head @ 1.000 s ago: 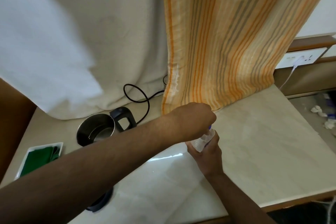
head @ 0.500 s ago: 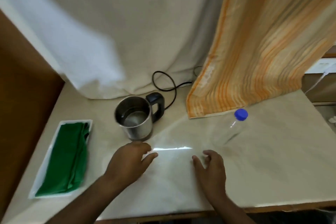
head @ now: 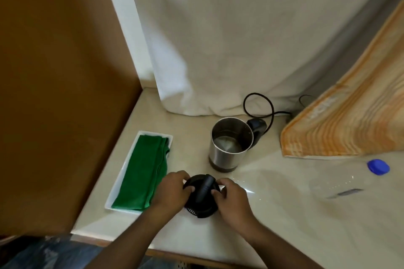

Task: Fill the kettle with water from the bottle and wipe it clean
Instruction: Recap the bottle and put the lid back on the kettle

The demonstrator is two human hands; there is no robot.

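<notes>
Water sits in the open kettle point(head: 230, 144) on the table point(head: 306, 214), bottle point(head: 349, 183) capped; my left hand point(head: 172, 194) and right hand point(head: 232, 200) grip its lid point(head: 202, 199), green cloth point(head: 143, 170) unused, so closing and wiping likely remain.

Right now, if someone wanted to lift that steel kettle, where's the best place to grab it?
Probably by the black handle, reached from the right rear. The kettle stands upright, lid off, with liquid inside; the handle sticks out on the far right, away from both hands, so a level lift there should avoid spilling.
</notes>
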